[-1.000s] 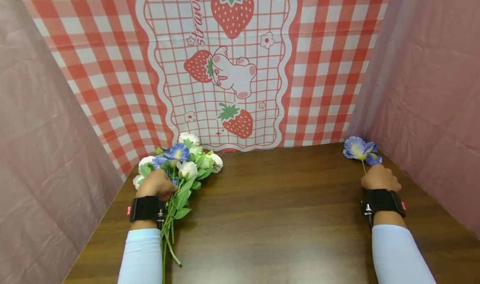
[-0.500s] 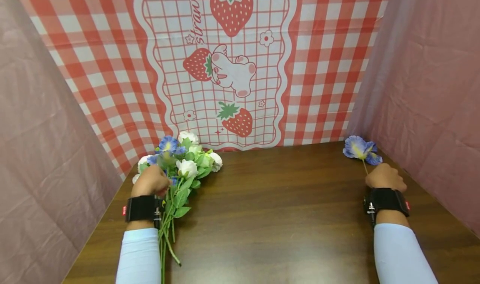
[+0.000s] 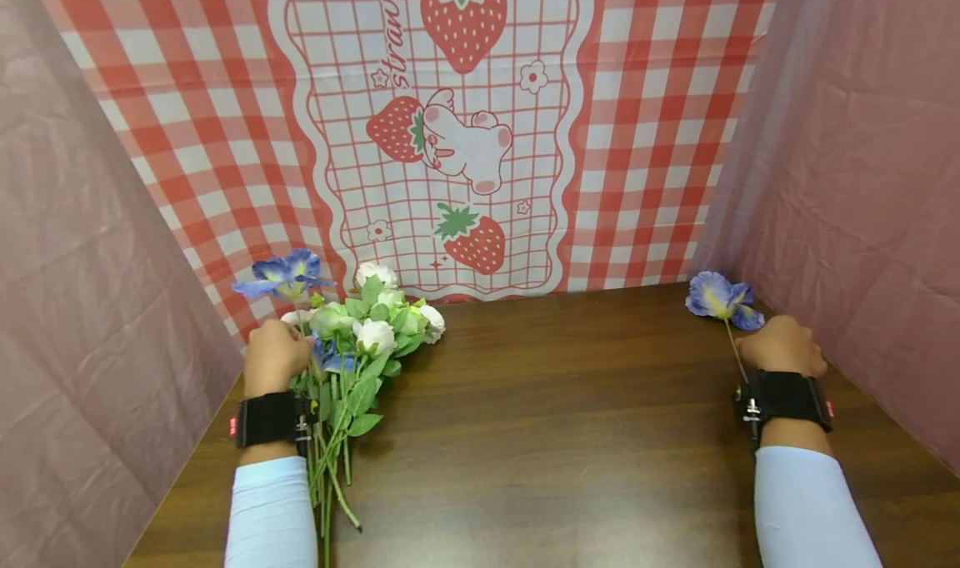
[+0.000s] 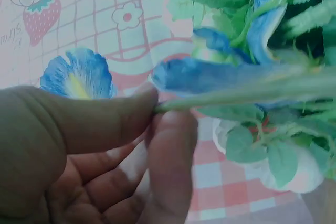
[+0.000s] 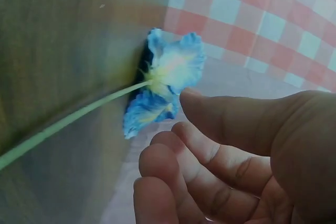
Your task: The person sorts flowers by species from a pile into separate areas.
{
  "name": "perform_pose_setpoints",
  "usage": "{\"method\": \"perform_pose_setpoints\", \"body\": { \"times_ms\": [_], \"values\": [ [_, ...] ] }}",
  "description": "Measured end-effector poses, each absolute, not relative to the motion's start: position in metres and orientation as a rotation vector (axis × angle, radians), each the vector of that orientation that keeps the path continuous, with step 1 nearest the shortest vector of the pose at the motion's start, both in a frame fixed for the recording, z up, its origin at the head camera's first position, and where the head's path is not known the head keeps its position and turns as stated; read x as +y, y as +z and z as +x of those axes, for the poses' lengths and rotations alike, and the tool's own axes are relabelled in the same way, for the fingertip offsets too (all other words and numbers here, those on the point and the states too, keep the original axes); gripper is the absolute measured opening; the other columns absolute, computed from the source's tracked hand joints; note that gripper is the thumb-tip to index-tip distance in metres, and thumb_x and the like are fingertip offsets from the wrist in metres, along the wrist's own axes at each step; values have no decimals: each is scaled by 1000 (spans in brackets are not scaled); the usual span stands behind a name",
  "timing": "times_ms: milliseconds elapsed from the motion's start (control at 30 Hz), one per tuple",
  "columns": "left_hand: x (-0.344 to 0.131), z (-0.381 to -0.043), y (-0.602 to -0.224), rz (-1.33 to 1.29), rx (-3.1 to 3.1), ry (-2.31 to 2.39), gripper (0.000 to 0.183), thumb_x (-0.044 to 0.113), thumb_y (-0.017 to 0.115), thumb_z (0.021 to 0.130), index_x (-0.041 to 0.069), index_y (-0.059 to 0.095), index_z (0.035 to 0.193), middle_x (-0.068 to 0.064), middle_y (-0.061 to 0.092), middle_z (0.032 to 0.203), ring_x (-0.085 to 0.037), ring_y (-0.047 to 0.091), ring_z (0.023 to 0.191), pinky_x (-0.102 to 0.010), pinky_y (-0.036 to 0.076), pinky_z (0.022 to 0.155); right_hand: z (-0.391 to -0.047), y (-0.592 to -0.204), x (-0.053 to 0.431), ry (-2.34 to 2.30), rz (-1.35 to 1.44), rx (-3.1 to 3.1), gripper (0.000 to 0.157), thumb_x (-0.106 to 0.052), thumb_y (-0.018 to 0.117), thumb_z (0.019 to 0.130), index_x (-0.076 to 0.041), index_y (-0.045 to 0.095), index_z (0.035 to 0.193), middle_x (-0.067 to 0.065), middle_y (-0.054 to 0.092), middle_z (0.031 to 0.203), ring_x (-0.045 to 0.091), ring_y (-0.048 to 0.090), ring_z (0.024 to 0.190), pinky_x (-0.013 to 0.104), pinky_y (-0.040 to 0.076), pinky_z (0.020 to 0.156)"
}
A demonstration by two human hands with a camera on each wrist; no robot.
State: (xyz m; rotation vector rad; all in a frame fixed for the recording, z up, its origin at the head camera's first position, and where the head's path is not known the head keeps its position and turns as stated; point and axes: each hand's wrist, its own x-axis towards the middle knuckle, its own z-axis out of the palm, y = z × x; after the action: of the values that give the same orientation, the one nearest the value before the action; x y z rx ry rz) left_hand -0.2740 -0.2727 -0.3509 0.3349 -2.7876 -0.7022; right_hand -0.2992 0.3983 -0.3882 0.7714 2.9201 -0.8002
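Thumb and forefinger of my left hand [image 3: 273,356] pinch the thin stem [image 4: 236,95] of a blue artificial iris [image 3: 283,275]. Its bloom is raised at the left of a bunch of white artificial flowers [image 3: 373,336] with green leaves. Another blue bloom [image 3: 330,354] shows low in that bunch. At the far right, a single blue iris [image 3: 717,296] lies on the table, its stem partly hidden by my right hand [image 3: 783,347]. In the right wrist view, that hand holds nothing; its fingers are loosely bent beside the iris bloom [image 5: 170,66], apart from the stem.
The brown wooden table [image 3: 540,418] lies between both hands. A red checked cloth [image 3: 645,135] with strawberry prints hangs behind it. Pink curtains [image 3: 870,185] flank both sides. Several green stems [image 3: 327,476] of the bunch point toward the front edge.
My left hand has moved left and slightly up, lifting the blue iris out from over the bunch. My right hand has shifted slightly right, away from the other iris, exposing more of its stem.
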Motion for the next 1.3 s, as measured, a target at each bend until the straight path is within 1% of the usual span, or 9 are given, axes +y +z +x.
{"method": "perform_pose_setpoints", "body": {
  "times_ms": [200, 300, 500, 700, 833, 900, 1000, 1167, 1300],
  "values": [
    [-279, -270, -347, 332, -2652, -620, 46, 21, 65, 97, 11, 51, 55, -9, 54, 58, -41, 59, 68, -53, 46, 66, -299, -384, 399, -819, 778, 2921, 77, -41, 62, 95, 23, 41, 132, 49, 40, 131, 66, 43, 118, 69, 44, 85],
    [-281, -267, -344, 372, -2579, -613, 41, 21, 63, 98, 6, 54, 60, -21, 61, 71, -52, 62, 81, -61, 46, 73, -297, -380, 399, -816, 790, 2921, 78, -42, 61, 96, 24, 40, 133, 49, 40, 133, 65, 42, 120, 69, 43, 88],
    [-280, -263, -336, 499, -2338, -634, 28, 18, 59, 101, -7, 73, 102, -37, 67, 106, -63, 56, 105, -69, 42, 93, -292, -370, 400, -848, 799, 2956, 75, -45, 59, 97, 20, 48, 133, 49, 39, 136, 65, 42, 122, 69, 42, 90],
    [-275, -258, -327, 519, -2064, -732, 30, 15, 58, 103, -9, 74, 111, -33, 70, 109, -58, 59, 108, -63, 41, 101, -285, -365, 400, -938, 710, 3035, 63, -55, 56, 97, 1, 68, 123, 43, 47, 137, 64, 45, 119, 67, 45, 82],
    [-273, -253, -322, 433, -1949, -736, 26, 11, 59, 103, -10, 75, 106, -32, 71, 104, -56, 62, 104, -61, 44, 99, -283, -364, 398, -1050, 534, 3139, 56, -50, 55, 100, 2, 77, 96, 27, 72, 91, 48, 63, 87, 50, 49, 65],
    [-271, -252, -318, 390, -1913, -741, 25, 11, 61, 102, -9, 76, 103, -31, 72, 99, -54, 65, 97, -60, 47, 92, -282, -362, 396, -1118, 447, 3181, 55, -45, 56, 101, 1, 77, 80, 10, 69, 64, 31, 64, 65, 40, 48, 55],
    [-264, -253, -313, 340, -1888, -801, 25, 13, 63, 101, -6, 78, 102, -27, 74, 91, -40, 68, 80, -48, 51, 79, -281, -357, 392, -1238, 415, 3183, 54, -46, 58, 101, 0, 77, 79, -4, 65, 54, 15, 60, 50, 34, 47, 47],
    [-244, -260, -314, 230, -1917, -1081, 25, 18, 65, 101, -3, 79, 104, -18, 73, 80, -4, 59, 60, -21, 46, 64, -281, -352, 383, -1306, 418, 3192, 65, -49, 61, 99, 14, 70, 112, 3, 71, 65, 9, 60, 51, 29, 49, 48],
    [-226, -271, -323, 113, -1947, -1300, 25, 16, 64, 101, -5, 76, 109, -16, 72, 83, -3, 62, 62, -17, 50, 58, -285, -350, 371, -1372, 388, 3156, 76, -54, 60, 98, 15, 59, 131, 28, 70, 103, 16, 63, 63, 30, 50, 54]
  ]
}}
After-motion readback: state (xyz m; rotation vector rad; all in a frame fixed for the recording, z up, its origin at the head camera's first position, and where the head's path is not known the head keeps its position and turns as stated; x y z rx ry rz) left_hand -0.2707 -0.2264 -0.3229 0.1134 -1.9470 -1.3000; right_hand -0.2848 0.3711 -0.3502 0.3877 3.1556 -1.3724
